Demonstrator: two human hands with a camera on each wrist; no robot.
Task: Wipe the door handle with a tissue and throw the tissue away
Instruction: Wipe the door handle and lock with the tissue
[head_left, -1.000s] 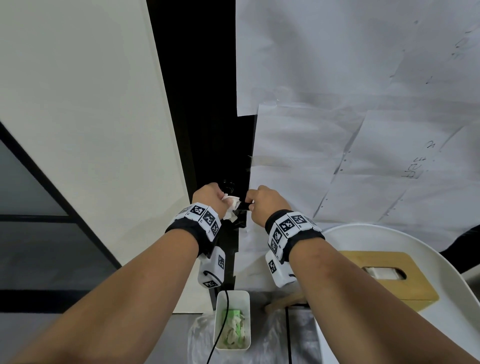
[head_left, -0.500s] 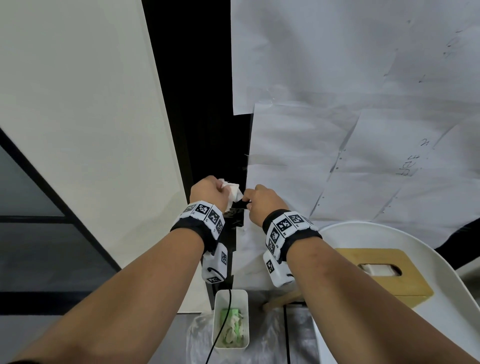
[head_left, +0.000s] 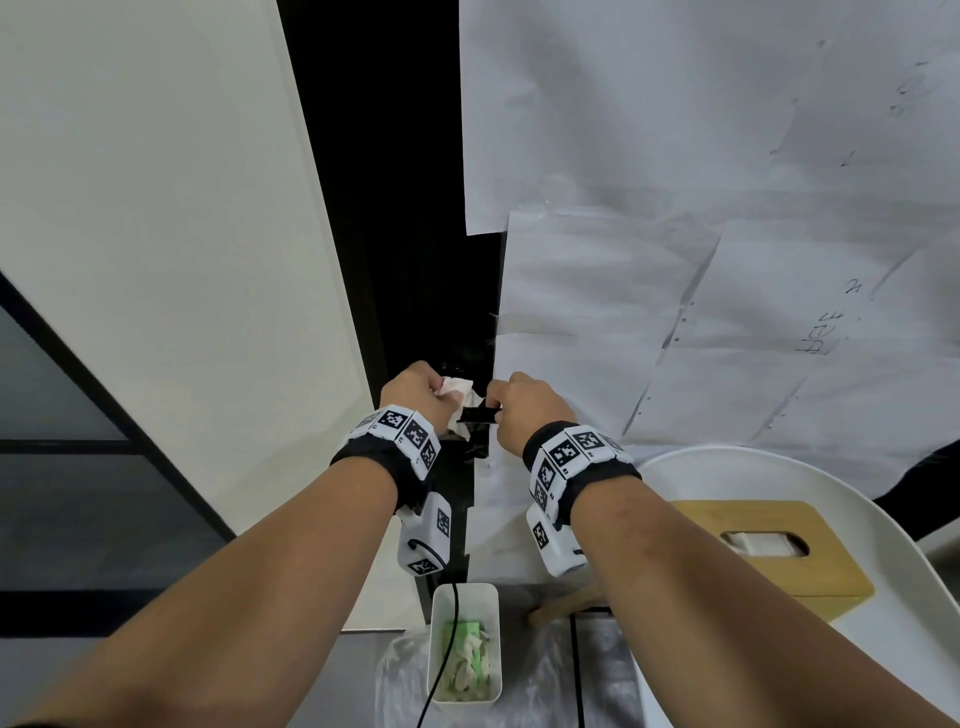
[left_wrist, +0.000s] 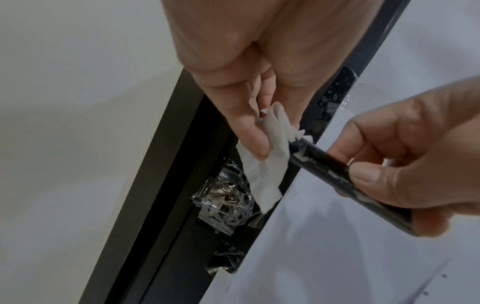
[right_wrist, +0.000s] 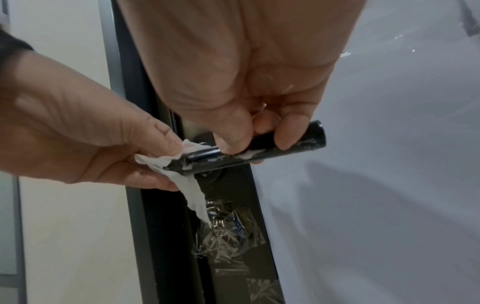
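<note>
A black lever door handle (head_left: 475, 414) (left_wrist: 327, 164) (right_wrist: 233, 156) sticks out from the dark door edge, smeared with white residue. My right hand (head_left: 511, 410) (right_wrist: 249, 142) (left_wrist: 389, 170) grips its outer part, thumb and fingers curled round the bar. My left hand (head_left: 423, 397) (left_wrist: 259, 135) (right_wrist: 145, 162) pinches a crumpled white tissue (head_left: 460, 389) (left_wrist: 270, 162) (right_wrist: 182, 176) against the handle's inner end, near the door plate. A tail of the tissue hangs down below the handle.
A white bin (head_left: 465, 592) with green and white scraps stands on the floor below the hands. A wooden tissue box (head_left: 831, 582) lies on a white chair seat (head_left: 883, 499) at the right. Paper sheets (head_left: 675, 260) cover the door. Crumpled clear tape (right_wrist: 228, 236) sits below the handle.
My left hand with the tissue has shifted slightly up along the inner end of the handle. The right hand keeps its grip on the bar.
</note>
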